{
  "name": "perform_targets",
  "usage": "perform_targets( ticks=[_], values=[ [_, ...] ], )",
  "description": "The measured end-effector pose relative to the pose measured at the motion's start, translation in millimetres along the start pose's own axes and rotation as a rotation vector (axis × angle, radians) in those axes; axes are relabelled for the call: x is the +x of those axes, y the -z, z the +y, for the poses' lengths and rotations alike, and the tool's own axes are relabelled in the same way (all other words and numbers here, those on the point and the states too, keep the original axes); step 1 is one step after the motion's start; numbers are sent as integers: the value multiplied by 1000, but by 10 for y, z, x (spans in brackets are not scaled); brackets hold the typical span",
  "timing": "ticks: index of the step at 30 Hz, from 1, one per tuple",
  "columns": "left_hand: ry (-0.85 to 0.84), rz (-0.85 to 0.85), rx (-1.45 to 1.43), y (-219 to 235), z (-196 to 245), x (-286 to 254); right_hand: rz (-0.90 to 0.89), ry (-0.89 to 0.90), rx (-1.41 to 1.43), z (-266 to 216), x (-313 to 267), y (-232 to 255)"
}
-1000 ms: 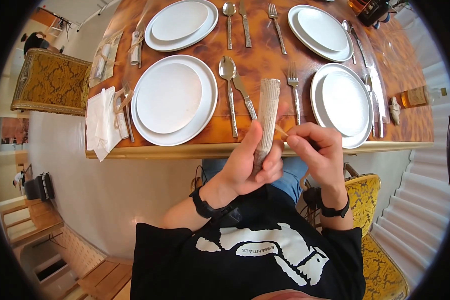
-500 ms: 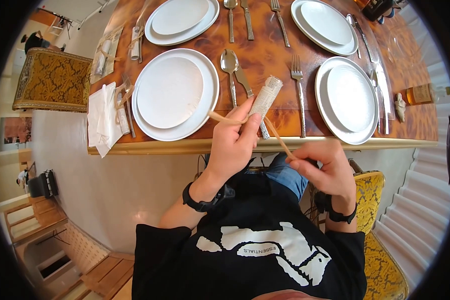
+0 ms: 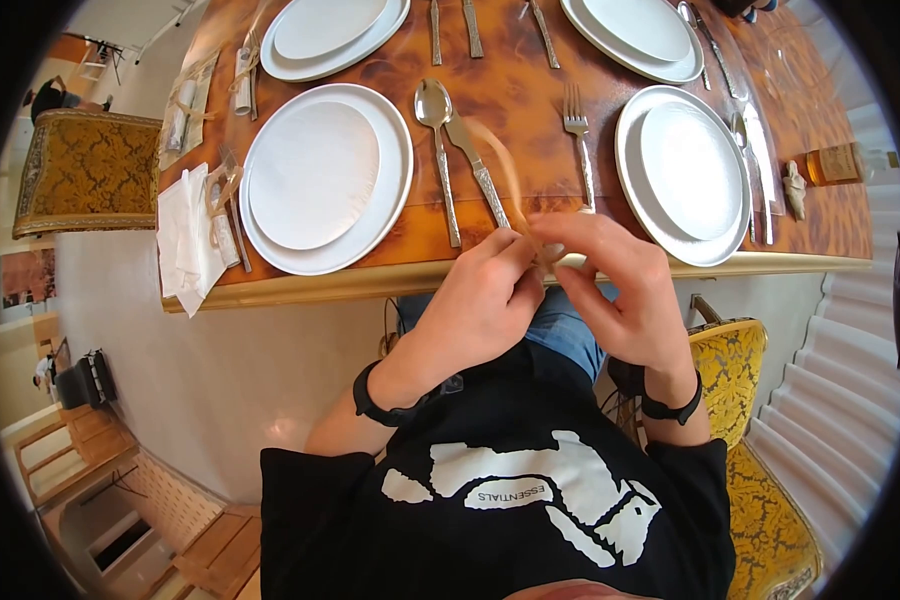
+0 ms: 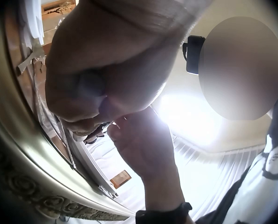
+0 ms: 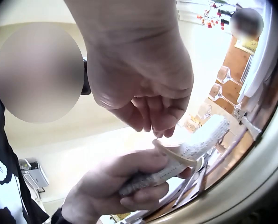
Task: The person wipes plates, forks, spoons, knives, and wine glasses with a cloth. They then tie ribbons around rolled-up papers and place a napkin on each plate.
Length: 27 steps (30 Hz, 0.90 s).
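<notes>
My left hand (image 3: 480,292) grips a slim newsprint-patterned roll (image 5: 206,138), its thumb lying along it in the right wrist view. A flat tan ribbon (image 5: 176,156) loops round the roll's middle. The fingertips of my right hand (image 3: 618,285) pinch the ribbon close above the roll. In the head view a loose length of ribbon (image 3: 508,165) curves up over the table, and the hands hide most of the roll. Both hands meet just at the table's front edge. The left wrist view is dark, with the left hand (image 4: 111,70) covering the work.
A white plate stack (image 3: 395,185) lies to the left, another (image 3: 630,170) to the right. Between them are a spoon (image 3: 433,105), a knife (image 3: 480,175) and a fork (image 3: 577,120). White napkins (image 3: 185,235) hang over the left corner. A bottle (image 3: 835,165) lies far right.
The roll has tipped down out of sight behind the hands. My right hand has moved up and left to meet the left hand, and the ribbon's free end now swings above them.
</notes>
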State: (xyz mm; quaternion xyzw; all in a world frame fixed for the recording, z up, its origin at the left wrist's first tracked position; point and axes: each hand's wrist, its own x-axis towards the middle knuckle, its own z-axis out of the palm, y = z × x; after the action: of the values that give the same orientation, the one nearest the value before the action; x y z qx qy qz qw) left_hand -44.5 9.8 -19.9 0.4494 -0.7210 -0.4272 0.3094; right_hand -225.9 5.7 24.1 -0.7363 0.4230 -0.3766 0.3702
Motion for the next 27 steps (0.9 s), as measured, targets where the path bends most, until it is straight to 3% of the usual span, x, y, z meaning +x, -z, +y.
perform_targets(
  ticks=[4,7,10,13,17,22,27],
  values=[
    [28,-58,-98,52,62,30,9,199,-160,148,-28,-56],
    [73,-71,-107,38,87,40,95,227,-202,244,-63,-56],
    [66,-27,-99,25,82,26,237,68,-144,216,-102,-54],
    [98,-14,-109,29,136,18,345,48,-145,214,-115,-74],
    [102,38,-127,-7,176,15,335,36,-213,244,-180,-96],
    [63,58,-129,-48,116,19,306,154,-272,299,-174,-168],
    [9,112,-147,-131,77,3,372,149,-312,341,-201,-205]
  ],
)
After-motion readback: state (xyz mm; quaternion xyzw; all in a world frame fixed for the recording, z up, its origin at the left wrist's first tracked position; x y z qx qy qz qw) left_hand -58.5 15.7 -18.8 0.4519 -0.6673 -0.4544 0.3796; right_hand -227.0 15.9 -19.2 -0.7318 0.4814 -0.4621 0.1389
